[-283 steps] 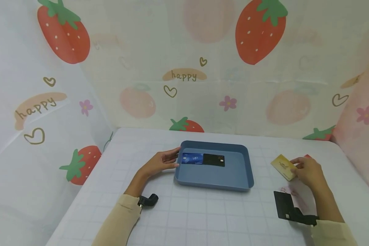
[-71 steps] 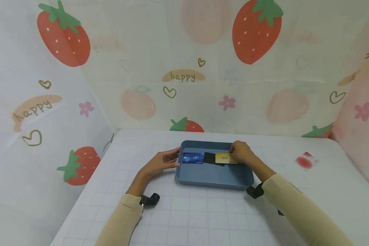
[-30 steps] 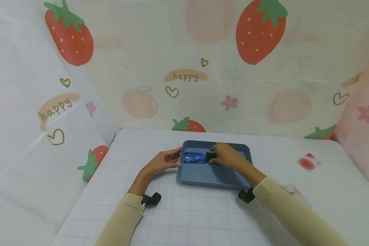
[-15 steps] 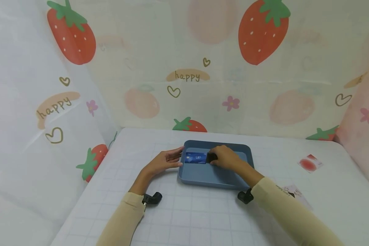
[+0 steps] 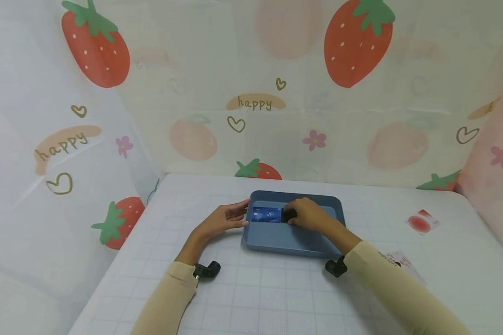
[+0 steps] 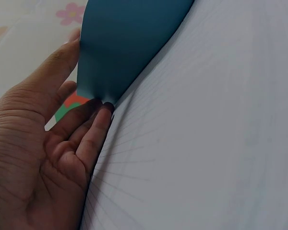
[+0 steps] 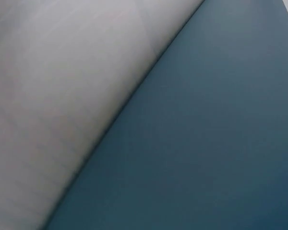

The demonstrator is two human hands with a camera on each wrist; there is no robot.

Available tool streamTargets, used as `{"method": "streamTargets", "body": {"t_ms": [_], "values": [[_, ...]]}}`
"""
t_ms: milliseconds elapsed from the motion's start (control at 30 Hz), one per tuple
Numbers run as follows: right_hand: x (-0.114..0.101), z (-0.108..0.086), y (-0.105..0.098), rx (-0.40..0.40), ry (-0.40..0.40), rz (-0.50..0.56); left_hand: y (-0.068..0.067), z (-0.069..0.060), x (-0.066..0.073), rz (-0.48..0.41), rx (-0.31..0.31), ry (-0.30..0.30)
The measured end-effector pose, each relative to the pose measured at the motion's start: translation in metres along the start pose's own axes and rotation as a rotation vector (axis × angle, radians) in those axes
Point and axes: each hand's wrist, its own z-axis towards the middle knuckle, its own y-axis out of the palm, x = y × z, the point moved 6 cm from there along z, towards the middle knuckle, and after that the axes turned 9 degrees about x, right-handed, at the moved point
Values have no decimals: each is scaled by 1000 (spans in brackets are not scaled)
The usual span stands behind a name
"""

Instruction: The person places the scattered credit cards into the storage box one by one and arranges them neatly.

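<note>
In the head view, a shallow blue tray (image 5: 293, 242) stands on the white table. A blue VIP card (image 5: 266, 215) lies flat inside it, beside a black card (image 5: 287, 215). My right hand (image 5: 307, 214) reaches into the tray and pinches the black card between thumb and fingers; the hand hides the card's right part. No gold card shows now. My left hand (image 5: 219, 222) touches the tray's left side with fairly straight fingers. In the left wrist view, the thumb and fingertips of that left hand (image 6: 43, 139) meet the tray's outer wall (image 6: 125, 43). Only tray wall (image 7: 192, 120) and tabletop fill the right wrist view.
Right of the tray lies a white card with a red circle (image 5: 421, 222). A pale patterned card (image 5: 406, 265) sits nearer, partly covered by the right sleeve (image 5: 390, 279). Strawberry-printed cloth (image 5: 251, 139) rises behind the table.
My right hand carried a gold card from the table's right into the tray, onto the black card. It then moved left to the black card; the gold card is out of sight. The left hand stayed.
</note>
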Motion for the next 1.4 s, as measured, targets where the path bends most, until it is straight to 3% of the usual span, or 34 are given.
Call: {"method": "streamTargets", "body": {"t_ms": [367, 600, 700, 1000, 1400], "values": [[-3, -2, -9, -11, 10, -11, 1, 2, 0, 0, -2, 11], [-10, -15, -44, 29, -25, 45, 2, 2, 0, 8, -1, 11], [-8, -23, -58, 61, -41, 44, 2, 2, 1, 12, -1, 7], [4, -54, -90, 125, 33, 69, 1, 2, 1, 26, -3, 5], [24, -104, -111, 159, 117, 66, 0, 0, -2, 25, 1, 6]]}}
